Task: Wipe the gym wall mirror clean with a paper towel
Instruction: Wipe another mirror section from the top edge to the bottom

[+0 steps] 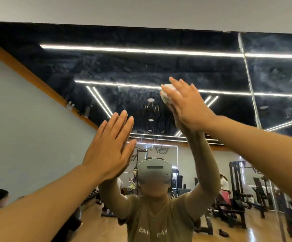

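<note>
Head camera looks up, close against the mirror (one view only).

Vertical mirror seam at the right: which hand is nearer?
Right. The right hand presses the paper towel on the glass, left of the seam. The left hand lies flat, lower and much farther left.

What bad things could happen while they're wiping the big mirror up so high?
1. The left hand lies flat on the mirror, so it may leave new smudges on the glass.
2. The right hand presses a small wad of paper towel with straight fingers; it could slip out and fall.
3. Streaks and drip marks show near the towel, so wiping might just smear them.
</note>
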`<state>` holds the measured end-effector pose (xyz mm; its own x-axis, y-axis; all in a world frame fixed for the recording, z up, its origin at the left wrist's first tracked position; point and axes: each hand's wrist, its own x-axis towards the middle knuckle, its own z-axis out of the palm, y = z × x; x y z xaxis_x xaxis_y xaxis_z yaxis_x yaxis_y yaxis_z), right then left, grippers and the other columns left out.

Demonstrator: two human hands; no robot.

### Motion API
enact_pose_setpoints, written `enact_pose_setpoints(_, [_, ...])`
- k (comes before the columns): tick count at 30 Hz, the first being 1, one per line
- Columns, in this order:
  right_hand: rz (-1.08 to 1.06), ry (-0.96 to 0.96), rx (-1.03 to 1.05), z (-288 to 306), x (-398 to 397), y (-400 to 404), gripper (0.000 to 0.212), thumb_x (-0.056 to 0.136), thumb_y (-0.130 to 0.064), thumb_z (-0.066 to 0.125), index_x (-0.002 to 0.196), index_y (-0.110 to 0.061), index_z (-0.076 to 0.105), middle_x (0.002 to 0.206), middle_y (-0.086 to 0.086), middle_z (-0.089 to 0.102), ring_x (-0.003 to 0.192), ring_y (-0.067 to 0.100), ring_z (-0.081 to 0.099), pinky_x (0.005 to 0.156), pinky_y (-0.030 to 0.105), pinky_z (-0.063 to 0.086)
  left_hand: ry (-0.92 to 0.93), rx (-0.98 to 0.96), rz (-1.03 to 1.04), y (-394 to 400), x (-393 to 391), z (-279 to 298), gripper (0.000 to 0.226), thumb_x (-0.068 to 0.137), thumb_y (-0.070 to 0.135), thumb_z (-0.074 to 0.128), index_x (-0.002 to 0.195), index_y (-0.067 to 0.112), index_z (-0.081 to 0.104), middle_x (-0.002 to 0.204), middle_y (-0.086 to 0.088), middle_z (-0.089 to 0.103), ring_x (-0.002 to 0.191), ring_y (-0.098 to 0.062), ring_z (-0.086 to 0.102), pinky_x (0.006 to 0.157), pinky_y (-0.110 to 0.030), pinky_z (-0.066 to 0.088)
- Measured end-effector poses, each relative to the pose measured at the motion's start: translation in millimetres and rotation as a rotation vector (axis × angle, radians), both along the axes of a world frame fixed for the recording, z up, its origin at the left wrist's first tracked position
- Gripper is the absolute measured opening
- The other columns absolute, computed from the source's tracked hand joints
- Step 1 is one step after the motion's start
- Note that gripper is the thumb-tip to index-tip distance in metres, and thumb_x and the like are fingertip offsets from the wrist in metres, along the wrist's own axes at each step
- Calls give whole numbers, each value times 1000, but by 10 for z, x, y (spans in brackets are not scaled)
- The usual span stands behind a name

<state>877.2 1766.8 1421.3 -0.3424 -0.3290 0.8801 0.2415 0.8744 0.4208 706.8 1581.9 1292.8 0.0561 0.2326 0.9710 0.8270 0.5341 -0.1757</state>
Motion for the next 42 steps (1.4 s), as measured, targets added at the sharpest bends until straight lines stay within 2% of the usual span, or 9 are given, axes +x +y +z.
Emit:
enact_pose_setpoints(4, [-87,78,-131,629,-87,-194,69,99,-6,46,159,-28,19,167,8,6,153,33,3,122,47,-2,42,32,8,62,-58,-46,63,105,56,13,160,26,6,168,2,1,153,-11,-11,122,-29,-13])
enact_pose_setpoints(8, [-99,182,-163,634,-251,-330,74,96,-5,51,159,-26,18,168,5,3,153,34,-1,122,47,1,70,40,5,62,-80,-40,62,106,55,15,160,26,7,168,2,4,154,-11,-8,123,-30,-10])
enact_pose_setpoints(17, [106,-14,20,-774,-200,-195,65,97,-2,56,154,-24,33,165,1,20,152,27,8,122,45,9,57,37,16,51,-86,-29,66,103,57,14,160,25,9,168,2,3,154,-11,-9,122,-28,-14])
enact_pose_setpoints(19, [98,-80,63,-1109,-157,-158,58,100,-10,57,153,-21,36,163,4,25,151,28,12,121,47,13,58,29,21,27,-79,-23,66,102,57,14,160,27,8,168,4,2,154,-11,-9,121,-27,-14])
enact_pose_setpoints(21, [72,-130,70,-1267,-107,-173,47,109,-38,33,151,-18,41,161,8,32,149,32,20,119,51,19,79,39,25,-18,-78,-21,63,103,55,17,159,27,11,167,3,7,153,-11,-4,122,-26,-11])
enact_pose_setpoints(22, [45,-157,72,-1270,-74,-189,57,108,-48,19,149,-17,43,159,10,34,148,34,24,117,51,19,83,43,25,-43,-89,-25,62,103,54,19,159,26,13,167,2,10,153,-11,-1,122,-26,-8])
enact_pose_setpoints(29, [13,-70,24,-793,-193,-224,50,104,-34,28,153,-25,33,164,11,22,151,35,17,122,52,12,107,86,53,-184,-297,-92,65,104,58,21,159,24,12,166,0,12,154,-9,-1,124,-31,0])
enact_pose_setpoints(37, [-99,173,-179,547,-599,-701,51,108,-28,30,158,-25,22,167,9,10,153,34,6,122,48,3,129,105,63,-132,-335,-125,65,105,54,22,160,20,20,167,-2,16,155,-16,7,123,-39,8])
enact_pose_setpoints(42, [-110,182,-161,650,-662,-804,53,108,-26,34,158,-24,20,167,7,7,153,33,5,124,47,7,139,104,53,-143,-343,-118,64,104,53,22,160,19,21,167,-3,17,155,-17,9,123,-40,8])
